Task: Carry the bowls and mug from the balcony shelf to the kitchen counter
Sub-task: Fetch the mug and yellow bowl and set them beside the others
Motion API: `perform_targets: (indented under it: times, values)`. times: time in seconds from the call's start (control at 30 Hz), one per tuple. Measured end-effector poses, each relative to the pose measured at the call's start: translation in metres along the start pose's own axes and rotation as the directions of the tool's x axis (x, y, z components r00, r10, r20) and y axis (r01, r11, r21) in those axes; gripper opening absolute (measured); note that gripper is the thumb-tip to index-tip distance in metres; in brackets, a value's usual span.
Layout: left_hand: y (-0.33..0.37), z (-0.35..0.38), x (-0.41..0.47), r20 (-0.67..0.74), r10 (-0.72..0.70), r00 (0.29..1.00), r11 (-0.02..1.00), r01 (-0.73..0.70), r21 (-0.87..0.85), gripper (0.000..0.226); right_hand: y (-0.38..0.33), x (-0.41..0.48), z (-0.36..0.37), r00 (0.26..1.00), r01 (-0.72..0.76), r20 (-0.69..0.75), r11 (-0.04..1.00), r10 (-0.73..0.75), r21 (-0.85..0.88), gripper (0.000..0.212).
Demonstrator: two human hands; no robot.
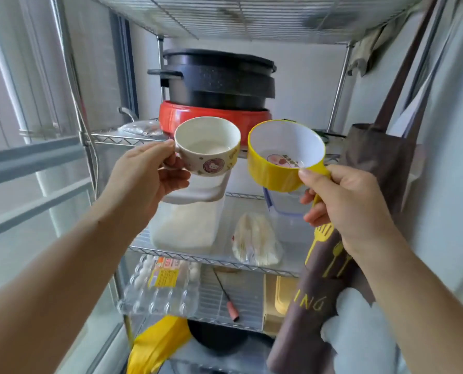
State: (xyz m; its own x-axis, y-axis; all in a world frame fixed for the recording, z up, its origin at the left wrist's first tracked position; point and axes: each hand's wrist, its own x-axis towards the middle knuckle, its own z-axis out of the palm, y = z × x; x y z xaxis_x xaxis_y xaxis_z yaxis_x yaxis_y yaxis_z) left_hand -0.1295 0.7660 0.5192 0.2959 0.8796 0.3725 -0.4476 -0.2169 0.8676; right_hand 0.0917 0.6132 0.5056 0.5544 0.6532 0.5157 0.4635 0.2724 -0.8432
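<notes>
We hold the cream mug [208, 148] at ten o'clock, left hand [141, 179] pinching its handle, and the yellow bowl [284, 157] at two o'clock, right hand [343, 203] clamping its handle. Both seem rigid, light, breakable; handles suit carrying.

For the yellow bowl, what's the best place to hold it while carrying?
By its side handle, from the near right, as the right hand does now. The yellow bowl has smooth rounded walls, and its handle juts toward the person, which keeps it level.
</notes>
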Motion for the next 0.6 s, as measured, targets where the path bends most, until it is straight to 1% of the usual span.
perform_targets:
  times: [0.1,0.2,0.27,0.37,0.47,0.53,0.6]
  values:
    - [-0.034,-0.014,-0.025,-0.028,-0.040,0.999,0.999,0.041,0.008,0.045,0.034,-0.029,-0.001,0.997,-0.076,0.018,0.997,0.076,-0.022,0.031]
    - [-0.064,-0.022,-0.052,-0.023,-0.092,0.996,0.995,0.092,0.029,0.050,0.063,-0.056,-0.005,0.990,-0.139,0.026,0.988,0.141,-0.073,0.040]
    - [-0.081,-0.026,-0.069,-0.019,-0.125,0.992,0.992,0.126,0.033,0.042,0.079,-0.074,-0.008,0.984,-0.171,0.031,0.981,0.175,-0.094,0.041]
    - [-0.107,-0.029,-0.096,-0.009,-0.179,0.984,0.983,0.180,0.036,0.040,0.100,-0.105,-0.017,0.977,-0.206,0.029,0.970,0.212,-0.130,0.043]
    - [-0.131,-0.032,-0.123,0.002,-0.242,0.970,0.970,0.241,0.035,0.033,0.115,-0.137,-0.028,0.964,-0.256,0.024,0.952,0.264,-0.168,0.047]
    - [-0.147,-0.031,-0.139,0.008,-0.288,0.958,0.957,0.288,0.019,0.033,0.124,-0.159,-0.037,0.951,-0.305,0.003,0.938,0.310,-0.163,0.045]
    - [-0.163,-0.029,-0.154,0.022,-0.333,0.943,0.943,0.333,0.000,0.032,0.132,-0.180,-0.046,0.937,-0.348,-0.023,0.925,0.349,-0.153,0.036]
